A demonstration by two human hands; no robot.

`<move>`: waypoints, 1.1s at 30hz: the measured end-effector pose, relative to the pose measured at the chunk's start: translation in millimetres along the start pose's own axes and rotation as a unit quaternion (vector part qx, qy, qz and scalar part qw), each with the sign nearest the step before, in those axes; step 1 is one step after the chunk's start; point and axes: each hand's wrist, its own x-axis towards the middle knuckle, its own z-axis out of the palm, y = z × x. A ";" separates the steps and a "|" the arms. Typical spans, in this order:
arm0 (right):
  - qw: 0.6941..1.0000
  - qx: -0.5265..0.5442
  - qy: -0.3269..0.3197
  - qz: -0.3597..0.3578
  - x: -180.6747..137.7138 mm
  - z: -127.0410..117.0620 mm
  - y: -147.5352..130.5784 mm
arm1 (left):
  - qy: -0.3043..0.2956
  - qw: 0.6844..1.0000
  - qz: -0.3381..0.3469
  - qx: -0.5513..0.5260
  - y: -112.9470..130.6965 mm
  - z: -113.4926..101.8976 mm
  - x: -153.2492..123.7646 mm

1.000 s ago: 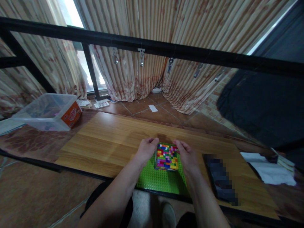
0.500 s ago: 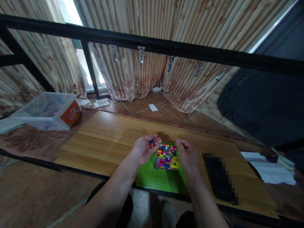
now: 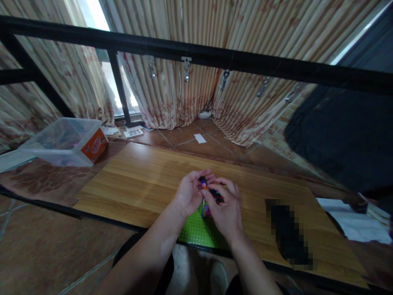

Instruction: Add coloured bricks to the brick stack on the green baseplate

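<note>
Pinched narrowly between the fingertips of the left hand (image 3: 189, 196) and right hand (image 3: 226, 209) at the centre of the frame, the small brick cluster (image 3: 203, 182) could slip and scatter over the wooden table (image 3: 138, 180) if either pinch eases. It seems purple, orange and dark, though blur hides its shape, and hangs just above the multicoloured brick block (image 3: 206, 209) on the green baseplate (image 3: 196, 231).

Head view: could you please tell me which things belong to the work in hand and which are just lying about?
In hand: small brick piece, pinched by left hand and right hand; brick block; green baseplate.
Lying about: clear bin; dark blurred object; white sheet; papers on the floor.
</note>
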 end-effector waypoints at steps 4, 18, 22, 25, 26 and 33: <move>0.999 -0.044 0.003 0.008 2.0 1.7 -0.1 | -0.028 1.000 0.002 -0.013 -3.1 0.3 -2.2; 0.999 -0.019 0.048 -0.017 2.5 -4.4 12.6 | -0.015 0.968 0.063 0.244 -0.3 -10.8 -2.1; 0.998 -0.025 0.044 -0.029 1.7 -4.1 14.0 | -0.036 0.934 0.069 0.348 -1.9 -12.7 -3.4; 0.998 -0.024 0.037 -0.039 0.9 -4.1 14.9 | -0.044 0.923 0.093 0.371 -4.3 -13.9 -1.9; 0.998 -0.024 0.031 -0.042 0.7 -4.3 15.1 | -0.049 0.921 0.095 0.374 -4.8 -14.4 -1.4; 0.998 -0.024 0.006 -0.052 1.4 -5.3 15.7 | -0.047 0.932 0.078 0.351 -2.4 -13.9 -2.3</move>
